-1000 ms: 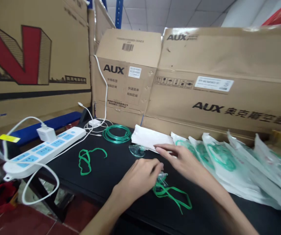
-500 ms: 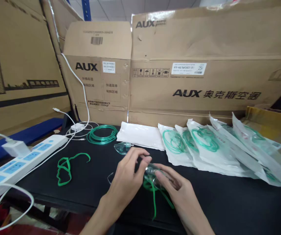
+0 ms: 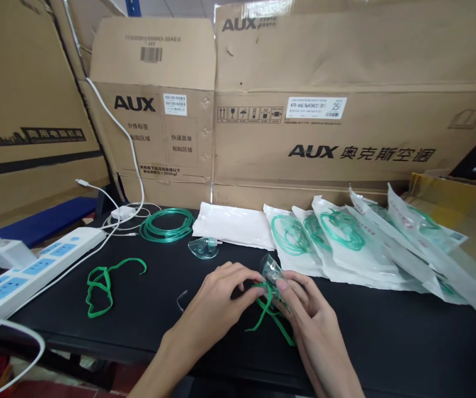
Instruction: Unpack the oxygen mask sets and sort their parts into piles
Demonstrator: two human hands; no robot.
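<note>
My right hand [image 3: 310,309] is closed around a clear plastic oxygen mask [image 3: 271,267], holding it just above the black table. A green elastic strap [image 3: 284,330] hangs from the mask in loose ends. My left hand [image 3: 225,290] pinches this strap at the mask's left side; its fingertips are partly hidden. Farther back lies a second clear mask [image 3: 203,249] with a small connector. On the left rests a loose green strap [image 3: 108,282]. Beside my left hand is a thin, bent clear or metallic piece [image 3: 181,300], too small to name.
A coil of green tubing [image 3: 167,239] and a flat white packet [image 3: 233,226] lie at the back. Several packaged masks with tubing [image 3: 341,235] overlap on the right. A white power strip [image 3: 82,243] with cables runs along the left. Cardboard boxes [image 3: 254,149] wall off the rear.
The mask has tilted up and its clear shell shows more above my fingers. My left hand has moved lower onto the green strap. The view has shifted slightly.
</note>
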